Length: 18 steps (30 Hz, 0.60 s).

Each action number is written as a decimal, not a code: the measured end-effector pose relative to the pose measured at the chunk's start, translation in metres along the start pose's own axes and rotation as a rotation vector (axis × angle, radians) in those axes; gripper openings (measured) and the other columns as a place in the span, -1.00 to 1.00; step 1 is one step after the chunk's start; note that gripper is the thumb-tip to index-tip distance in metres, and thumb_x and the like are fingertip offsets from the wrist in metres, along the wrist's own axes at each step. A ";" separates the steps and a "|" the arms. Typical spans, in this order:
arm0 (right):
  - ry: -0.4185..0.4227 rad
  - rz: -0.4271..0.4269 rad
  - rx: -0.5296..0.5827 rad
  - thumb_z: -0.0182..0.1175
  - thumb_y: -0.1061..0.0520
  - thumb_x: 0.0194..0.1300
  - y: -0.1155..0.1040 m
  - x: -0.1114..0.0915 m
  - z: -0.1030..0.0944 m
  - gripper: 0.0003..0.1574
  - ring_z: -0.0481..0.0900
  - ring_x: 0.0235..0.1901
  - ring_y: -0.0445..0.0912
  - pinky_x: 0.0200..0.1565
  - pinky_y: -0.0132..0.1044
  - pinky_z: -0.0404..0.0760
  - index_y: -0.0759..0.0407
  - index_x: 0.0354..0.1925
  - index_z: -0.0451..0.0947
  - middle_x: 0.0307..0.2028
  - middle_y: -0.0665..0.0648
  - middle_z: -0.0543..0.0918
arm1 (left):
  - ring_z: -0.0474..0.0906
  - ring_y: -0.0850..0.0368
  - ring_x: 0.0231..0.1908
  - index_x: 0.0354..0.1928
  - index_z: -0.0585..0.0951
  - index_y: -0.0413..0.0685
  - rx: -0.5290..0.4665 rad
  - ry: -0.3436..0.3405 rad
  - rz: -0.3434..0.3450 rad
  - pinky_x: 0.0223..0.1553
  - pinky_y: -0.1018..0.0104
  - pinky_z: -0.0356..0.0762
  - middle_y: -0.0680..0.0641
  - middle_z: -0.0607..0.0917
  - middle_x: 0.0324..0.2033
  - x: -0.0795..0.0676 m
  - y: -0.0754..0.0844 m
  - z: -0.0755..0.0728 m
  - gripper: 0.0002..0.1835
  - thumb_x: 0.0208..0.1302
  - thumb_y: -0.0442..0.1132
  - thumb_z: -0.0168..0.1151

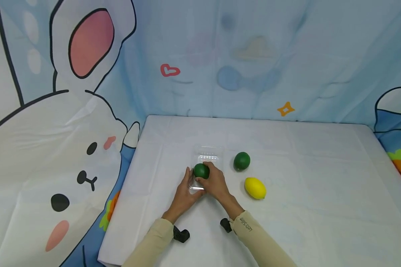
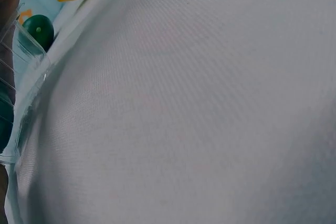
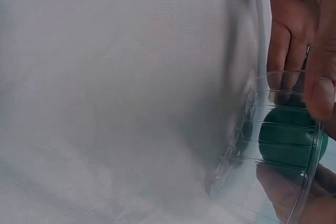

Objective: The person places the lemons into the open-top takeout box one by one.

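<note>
Big bunny (image 1: 87, 165): It is a picture on the cloth wall, all down the left side, white with a pink ear.
Left sleeve (image 1: 150, 243): It is tan, with a small black thing (image 1: 181, 234) just beside the cuff.
Red heart (image 1: 170, 74): It is a little picture on the blue cloth, back behind the white table (image 1: 314, 200).
Left hand (image 1: 182, 200): It rests against the near left corner of the see-through box (image 1: 217, 159). The fingers lie along the left side and the thumb goes across the near side, so they are spread apart.
See-through box: It sits on the white table, with the two hands at its near end. Its far part has shiny spots.
Held green fruit (image 1: 199, 170): It is in the near part of the box, and the right wrist view shows it through the plastic. I cannot tell if it touches the bottom.
Right hand (image 1: 217, 184): It pinches the held green fruit between thumb and fingers. It is very near the left hand.
Other green fruit (image 1: 242, 161): It lies on the table, right of the box.
Yellow lemon (image 1: 255, 188): It lies near that fruit, closer to the person.
Right sleeve (image 1: 262, 241): It is tan, with dark letters by the cuff.
Orange star (image 1: 280, 110): It is on the blue cloth too.
</note>
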State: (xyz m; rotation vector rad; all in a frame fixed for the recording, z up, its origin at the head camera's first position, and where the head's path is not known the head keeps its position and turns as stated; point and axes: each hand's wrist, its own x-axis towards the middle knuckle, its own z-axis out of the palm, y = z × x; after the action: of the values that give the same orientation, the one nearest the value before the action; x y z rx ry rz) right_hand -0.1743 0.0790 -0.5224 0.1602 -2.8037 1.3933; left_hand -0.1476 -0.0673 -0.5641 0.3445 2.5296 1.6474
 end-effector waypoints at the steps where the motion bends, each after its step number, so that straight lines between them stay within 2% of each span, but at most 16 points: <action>1: -0.007 0.009 -0.004 0.46 0.19 0.09 0.000 0.000 -0.001 -0.19 0.59 0.06 0.20 0.07 0.06 0.61 0.35 0.25 0.35 0.11 0.37 0.58 | 0.01 0.02 0.48 0.52 -0.21 -0.23 -0.003 -0.001 0.000 0.49 0.06 -0.03 -0.16 0.08 0.49 0.000 0.001 0.000 0.19 0.16 0.06 0.40; 11: -0.047 0.081 -0.041 0.50 0.21 0.03 -0.001 -0.001 0.000 -0.18 0.62 -0.01 0.19 -0.02 0.04 0.66 0.36 0.20 0.35 0.05 0.38 0.60 | -0.04 -0.01 0.49 0.52 -0.20 -0.24 -0.036 0.000 -0.018 0.49 0.04 -0.06 -0.17 0.03 0.50 0.000 0.003 0.002 0.16 0.17 0.01 0.40; 18: -0.057 0.089 -0.049 0.51 0.21 0.00 -0.002 -0.001 -0.001 -0.17 0.62 -0.01 0.20 -0.02 0.05 0.66 0.37 0.18 0.34 0.04 0.40 0.60 | -0.01 0.04 0.49 0.52 -0.18 -0.24 -0.046 0.002 -0.031 0.49 0.11 -0.05 -0.15 0.05 0.50 0.000 0.005 0.002 0.14 0.17 -0.08 0.42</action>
State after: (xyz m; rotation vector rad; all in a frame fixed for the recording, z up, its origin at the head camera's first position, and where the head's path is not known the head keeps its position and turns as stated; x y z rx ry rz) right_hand -0.1729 0.0784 -0.5204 0.0765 -2.9224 1.3563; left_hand -0.1467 -0.0637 -0.5608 0.2986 2.4804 1.6928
